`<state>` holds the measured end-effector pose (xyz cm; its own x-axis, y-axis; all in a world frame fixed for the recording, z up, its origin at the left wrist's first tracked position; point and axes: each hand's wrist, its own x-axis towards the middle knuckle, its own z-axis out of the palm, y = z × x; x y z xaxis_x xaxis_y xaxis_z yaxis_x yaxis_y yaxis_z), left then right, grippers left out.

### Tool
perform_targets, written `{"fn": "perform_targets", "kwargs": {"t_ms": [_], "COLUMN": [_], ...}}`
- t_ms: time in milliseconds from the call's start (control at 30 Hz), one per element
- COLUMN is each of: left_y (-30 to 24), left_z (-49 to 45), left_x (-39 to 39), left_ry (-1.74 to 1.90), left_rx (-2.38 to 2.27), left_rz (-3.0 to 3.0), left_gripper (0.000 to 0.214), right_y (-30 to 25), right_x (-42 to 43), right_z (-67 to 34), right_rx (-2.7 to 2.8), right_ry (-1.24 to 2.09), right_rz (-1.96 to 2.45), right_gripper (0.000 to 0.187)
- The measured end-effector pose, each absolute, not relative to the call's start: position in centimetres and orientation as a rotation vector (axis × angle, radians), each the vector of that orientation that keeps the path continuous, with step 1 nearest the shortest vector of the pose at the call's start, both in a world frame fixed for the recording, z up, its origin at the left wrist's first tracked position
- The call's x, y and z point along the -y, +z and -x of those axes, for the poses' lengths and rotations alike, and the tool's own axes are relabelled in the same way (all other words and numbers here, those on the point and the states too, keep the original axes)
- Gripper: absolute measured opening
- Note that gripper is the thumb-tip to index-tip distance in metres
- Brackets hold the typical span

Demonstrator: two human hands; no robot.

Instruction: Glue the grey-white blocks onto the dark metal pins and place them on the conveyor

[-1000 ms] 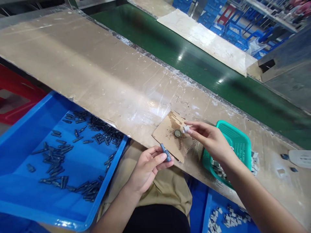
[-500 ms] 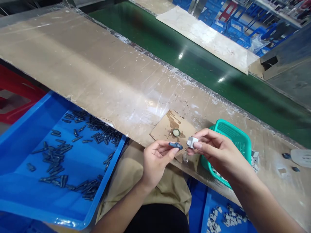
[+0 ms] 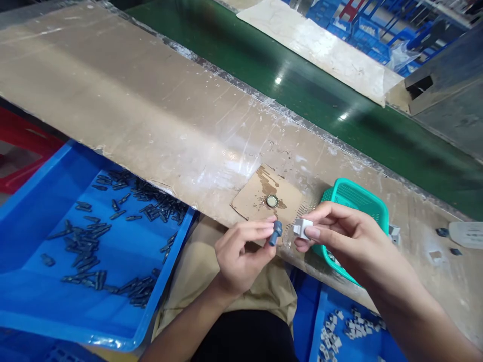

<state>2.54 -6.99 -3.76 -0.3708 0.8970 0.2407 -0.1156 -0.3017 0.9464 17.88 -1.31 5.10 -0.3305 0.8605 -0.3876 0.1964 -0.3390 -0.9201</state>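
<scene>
Between the fingertips and thumb of my left hand [image 3: 241,254] is a small dark blue-grey plastic part [image 3: 276,233], a short stem with a wider head, tilted with the head up. My right hand [image 3: 345,239] pinches a small white block-shaped plastic part [image 3: 302,229] whose narrow end faces left. A small gap separates the two parts. Beyond them a bottle cap [image 3: 271,200] with pale contents rests on a stained cardboard square [image 3: 249,197]. Right behind my right hand stands a green basket [image 3: 383,213], its contents mostly hidden.
A blue bin [image 3: 33,289] at left holds many dark parts [image 3: 85,246]. Another blue bin [image 3: 317,322] below right contains white pieces [image 3: 356,324]. Past the cardboard-covered bench [image 3: 124,95] runs a green belt [image 3: 241,65]. A clear plastic container [image 3: 468,235] lies at right.
My left hand has turned the dark part from lying nearly level to standing steeply. The white part has shifted slightly right in my right hand. The whole view has moved a little.
</scene>
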Motion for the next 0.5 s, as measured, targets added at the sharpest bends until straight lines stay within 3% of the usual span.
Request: {"fn": "perform_targets", "kwargs": {"t_ms": [100, 500], "left_y": [-4.0, -4.2], "left_z": [-2.1, -0.5], "left_x": [7.4, 7.6], "left_ry": [1.804, 1.377], "left_rx": [-1.215, -1.031], "left_rz": [-1.355, -1.197], "left_gripper": [0.035, 0.024], "right_y": [5.5, 5.8], "right_x": [1.4, 1.5], "right_z": [-17.5, -17.3], "right_rx": [1.308, 1.288], "right_ry": [1.831, 1.907], "right_rz": [1.405, 1.466], "right_gripper": [0.015, 0.017]}}
